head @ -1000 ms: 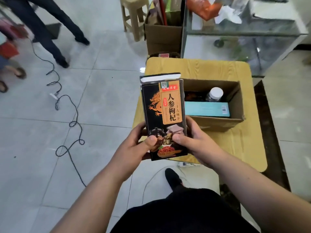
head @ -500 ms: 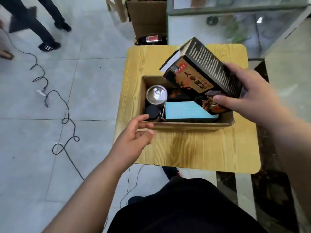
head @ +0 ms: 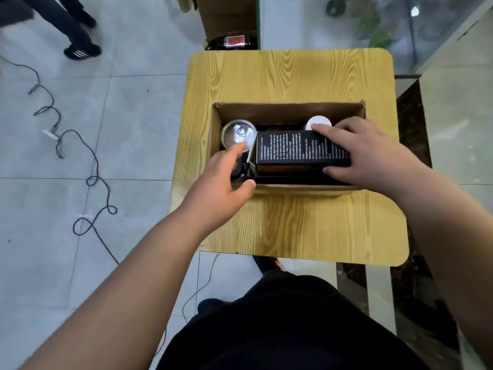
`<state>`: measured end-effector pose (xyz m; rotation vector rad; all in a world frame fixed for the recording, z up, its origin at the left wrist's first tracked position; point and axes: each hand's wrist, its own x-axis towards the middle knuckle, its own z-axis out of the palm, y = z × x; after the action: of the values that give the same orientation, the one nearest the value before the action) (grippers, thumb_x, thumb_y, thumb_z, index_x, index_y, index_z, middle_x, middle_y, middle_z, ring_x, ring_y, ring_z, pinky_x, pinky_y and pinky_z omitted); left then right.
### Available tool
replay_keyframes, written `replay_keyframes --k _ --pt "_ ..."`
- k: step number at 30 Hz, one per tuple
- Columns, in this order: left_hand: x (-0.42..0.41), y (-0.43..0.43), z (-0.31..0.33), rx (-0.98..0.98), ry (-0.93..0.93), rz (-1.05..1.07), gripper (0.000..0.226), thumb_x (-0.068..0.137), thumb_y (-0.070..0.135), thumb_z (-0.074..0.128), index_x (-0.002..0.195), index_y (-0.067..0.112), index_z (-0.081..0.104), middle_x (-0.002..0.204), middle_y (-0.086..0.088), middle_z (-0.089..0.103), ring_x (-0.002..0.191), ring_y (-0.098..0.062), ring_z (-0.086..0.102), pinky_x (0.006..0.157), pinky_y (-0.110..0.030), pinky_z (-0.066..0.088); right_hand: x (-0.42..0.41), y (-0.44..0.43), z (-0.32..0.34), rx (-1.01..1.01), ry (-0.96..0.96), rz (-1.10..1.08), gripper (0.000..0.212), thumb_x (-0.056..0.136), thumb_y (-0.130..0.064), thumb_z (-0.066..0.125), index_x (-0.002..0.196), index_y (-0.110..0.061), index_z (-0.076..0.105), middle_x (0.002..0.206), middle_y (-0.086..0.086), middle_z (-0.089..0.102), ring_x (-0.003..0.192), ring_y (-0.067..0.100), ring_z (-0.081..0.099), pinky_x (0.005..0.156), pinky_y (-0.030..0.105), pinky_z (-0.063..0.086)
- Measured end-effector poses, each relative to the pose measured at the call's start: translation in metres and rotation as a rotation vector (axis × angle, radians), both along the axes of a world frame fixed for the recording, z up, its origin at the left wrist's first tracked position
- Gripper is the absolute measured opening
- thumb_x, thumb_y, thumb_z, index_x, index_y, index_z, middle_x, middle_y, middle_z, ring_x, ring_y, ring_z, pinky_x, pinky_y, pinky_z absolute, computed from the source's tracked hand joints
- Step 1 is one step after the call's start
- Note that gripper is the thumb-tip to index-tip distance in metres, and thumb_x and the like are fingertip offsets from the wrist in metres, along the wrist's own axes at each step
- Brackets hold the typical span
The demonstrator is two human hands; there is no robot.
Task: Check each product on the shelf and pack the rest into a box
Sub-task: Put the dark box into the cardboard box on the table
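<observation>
Black carton (head: 301, 148) lies on its side inside the cardboard box (head: 288, 106) on the desk (head: 293, 76). The right hand (head: 365, 153) grips its right end, fingers over the far edge and thumb on the near one. The left hand (head: 226, 177) reaches over the box's left corner, fingers relaxed and holding nothing. Pushed down hard, the carton's loose left flap could crumple against the silver can (head: 237, 132), or the carton could wedge against the white-capped bottle (head: 318, 122) behind it.

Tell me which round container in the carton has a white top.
The bottle at the back right, by the right hand; the can at back left has a silver pull-tab top.
</observation>
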<state>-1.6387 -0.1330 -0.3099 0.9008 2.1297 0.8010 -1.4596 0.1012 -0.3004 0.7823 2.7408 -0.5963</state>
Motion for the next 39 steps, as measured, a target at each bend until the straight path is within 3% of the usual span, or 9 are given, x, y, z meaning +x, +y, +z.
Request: replay_keyframes --k 2,8,12,17,23,28,30,34,39 --pt "0.000 0.007 -0.002 -0.021 0.000 -0.034 0.070 0.097 0.033 0.064 0.156 0.044 0.026 0.153 0.013 0.037 0.136 -0.005 0.047 0.109 -0.042 0.048 0.001 0.002 -0.004 -0.011 0.010 -0.008 0.088 0.090 -0.042 0.073 0.160 -0.045 0.021 0.150 0.003 0.041 0.142 0.028 0.033 0.116 0.049 0.037" --pt "0.008 0.015 -0.007 -0.044 0.002 -0.056 0.074 0.097 0.035 0.063 0.155 0.050 0.019 0.156 0.014 0.034 0.133 -0.006 0.050 0.106 -0.044 0.051 0.006 0.007 -0.011 -0.022 0.032 0.018 0.089 0.091 -0.044 0.072 0.161 -0.046 0.017 0.155 0.003 0.037 0.145 0.026 0.027 0.120 0.045 0.028" --pt "0.013 0.013 -0.004 -0.030 0.068 -0.098 0.076 0.098 0.032 0.062 0.156 0.052 0.017 0.146 0.018 0.031 0.126 -0.003 0.049 0.101 -0.040 0.053 0.008 0.001 -0.019 -0.013 0.098 -0.007 0.091 0.089 -0.041 0.075 0.162 -0.042 0.020 0.159 0.009 0.033 0.150 0.029 0.024 0.122 0.047 0.029" --pt "0.016 0.011 -0.004 -0.086 0.167 -0.143 0.073 0.099 0.035 0.061 0.157 0.049 0.018 0.157 0.015 0.022 0.123 -0.008 0.048 0.093 -0.034 0.052 0.013 -0.008 -0.025 -0.011 0.206 -0.054 0.088 0.087 -0.040 0.077 0.161 -0.032 0.030 0.162 0.012 0.029 0.153 0.029 0.020 0.121 0.042 0.026" --pt "0.015 0.010 -0.004 -0.065 0.141 -0.123 0.073 0.098 0.032 0.061 0.155 0.051 0.021 0.142 0.017 0.034 0.117 0.002 0.044 0.088 -0.028 0.048 0.021 -0.002 -0.025 -0.085 0.216 -0.177 0.089 0.082 -0.041 0.082 0.157 -0.033 0.035 0.157 0.004 0.029 0.140 0.028 0.042 0.110 0.044 0.042" --pt "0.015 0.013 -0.006 -0.044 0.100 -0.070 0.066 0.098 0.030 0.062 0.151 0.051 0.029 0.130 0.019 0.035 0.108 0.008 0.047 0.080 -0.012 0.041 0.023 0.004 -0.024 -0.174 0.257 -0.232 0.089 0.078 -0.038 0.087 0.154 -0.038 0.041 0.149 0.001 0.037 0.136 0.021 0.044 0.109 0.036 0.041" --pt "0.016 0.014 -0.005 -0.030 0.084 -0.052 0.064 0.098 0.030 0.062 0.149 0.053 0.031 0.130 0.019 0.036 0.108 0.012 0.048 0.081 -0.014 0.042 0.024 0.005 -0.024 -0.186 0.265 -0.249 0.087 0.077 -0.037 0.088 0.152 -0.039 0.043 0.145 0.000 0.039 0.133 0.020 0.044 0.107 0.032 0.039" --pt "0.015 0.014 -0.007 -0.018 0.039 -0.007 0.063 0.097 0.031 0.062 0.146 0.056 0.031 0.134 0.017 0.035 0.110 -0.012 0.060 0.096 -0.029 0.050 0.022 0.003 -0.023 -0.215 0.271 -0.298 0.085 0.075 -0.037 0.089 0.148 -0.040 0.046 0.142 0.001 0.042 0.133 0.019 0.043 0.109 0.033 0.039" --pt "0.011 0.016 -0.009 0.051 -0.031 0.063 0.063 0.095 0.029 0.064 0.147 0.052 0.036 0.137 0.010 0.037 0.120 -0.013 0.059 0.102 -0.025 0.048 0.017 0.004 -0.026 -0.366 0.378 -0.369 0.076 0.071 -0.043 0.087 0.138 -0.043 0.050 0.136 -0.007 0.054 0.127 0.014 0.057 0.109 0.044 0.050"
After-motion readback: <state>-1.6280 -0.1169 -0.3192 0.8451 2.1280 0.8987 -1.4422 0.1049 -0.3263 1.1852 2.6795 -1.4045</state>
